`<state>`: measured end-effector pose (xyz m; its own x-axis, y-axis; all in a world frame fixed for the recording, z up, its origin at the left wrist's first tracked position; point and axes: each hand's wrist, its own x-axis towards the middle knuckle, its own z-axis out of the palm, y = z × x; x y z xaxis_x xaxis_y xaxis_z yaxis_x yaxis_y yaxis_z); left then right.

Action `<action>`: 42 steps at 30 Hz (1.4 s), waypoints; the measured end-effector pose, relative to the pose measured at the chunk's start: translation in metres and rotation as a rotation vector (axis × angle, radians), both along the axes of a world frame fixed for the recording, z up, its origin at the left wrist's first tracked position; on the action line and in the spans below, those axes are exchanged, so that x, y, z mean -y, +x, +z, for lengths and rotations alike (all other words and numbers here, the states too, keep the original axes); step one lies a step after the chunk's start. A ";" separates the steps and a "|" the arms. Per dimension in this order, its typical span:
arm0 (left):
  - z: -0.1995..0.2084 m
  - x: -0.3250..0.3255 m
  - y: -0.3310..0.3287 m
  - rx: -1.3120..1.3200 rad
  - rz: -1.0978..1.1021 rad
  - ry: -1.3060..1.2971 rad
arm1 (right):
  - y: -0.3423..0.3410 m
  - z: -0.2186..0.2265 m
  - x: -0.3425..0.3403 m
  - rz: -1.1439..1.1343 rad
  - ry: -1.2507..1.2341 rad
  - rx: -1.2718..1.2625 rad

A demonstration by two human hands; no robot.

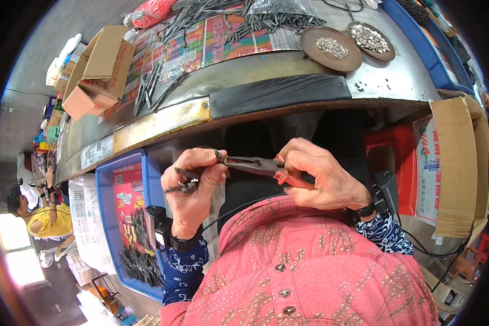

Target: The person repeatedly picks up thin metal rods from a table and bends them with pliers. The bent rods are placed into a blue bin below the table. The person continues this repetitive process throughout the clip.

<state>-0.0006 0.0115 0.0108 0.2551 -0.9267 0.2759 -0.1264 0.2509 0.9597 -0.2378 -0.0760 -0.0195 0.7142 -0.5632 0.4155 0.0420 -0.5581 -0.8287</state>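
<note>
Red-handled pliers [266, 167]: long axis near level, nose pointing left.
Right hand [320, 176]: clenched round the handles.
Left hand [193, 187]: pinching dark metal pieces [186, 182] at the nose.

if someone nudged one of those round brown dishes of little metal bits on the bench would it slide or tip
Probably slide. The nearer brown dish looks shallow and broad, sitting flat on the smooth metal bench, so tipping seems unlikely. Its heap of small metal pieces lies loose, so a sharp nudge might scatter some. Weight can't be judged.
</note>
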 end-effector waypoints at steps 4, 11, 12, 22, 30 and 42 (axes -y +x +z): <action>-0.001 0.001 -0.001 -0.374 -0.025 0.211 | 0.003 0.001 -0.001 -0.231 -0.330 -0.064; 0.001 -0.002 0.004 -0.635 -0.151 0.311 | 0.005 0.005 -0.004 -0.326 -0.552 -0.112; 0.001 -0.002 0.005 -0.607 -0.142 0.343 | 0.006 0.005 -0.004 -0.333 -0.568 -0.108; -0.007 -0.006 0.000 -0.388 -0.181 0.289 | 0.000 -0.005 -0.006 -0.181 -0.364 -0.169; -0.003 -0.009 0.002 0.486 -0.070 -0.060 | -0.007 -0.011 0.008 0.306 0.433 -0.229; 0.009 0.036 0.038 1.063 0.111 -0.081 | 0.000 -0.012 0.005 -0.117 -0.088 -0.076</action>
